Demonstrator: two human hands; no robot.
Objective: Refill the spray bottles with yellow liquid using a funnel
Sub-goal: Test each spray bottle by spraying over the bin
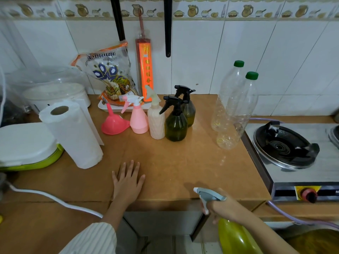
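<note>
My right hand (222,206) grips the neck of a yellow-green spray bottle (234,237) with a grey-blue trigger head, held below the counter's front edge. My left hand (128,180) rests flat and open on the brown counter (165,162). At the back stand a pink spray bottle (138,120), a cream spray bottle (156,123) and two dark green spray bottles (176,127) (189,110) with black heads. A pink funnel (113,125) lies upside down left of the pink bottle. Two tall clear plastic bottles (236,114) with green caps stand to the right, nearly empty.
A paper towel roll (73,136) stands at the left beside a white and green lidded appliance (27,147). A rice bag (110,76) and an orange incense box (145,70) lean on the tiled wall. A gas stove (293,151) sits right of the counter.
</note>
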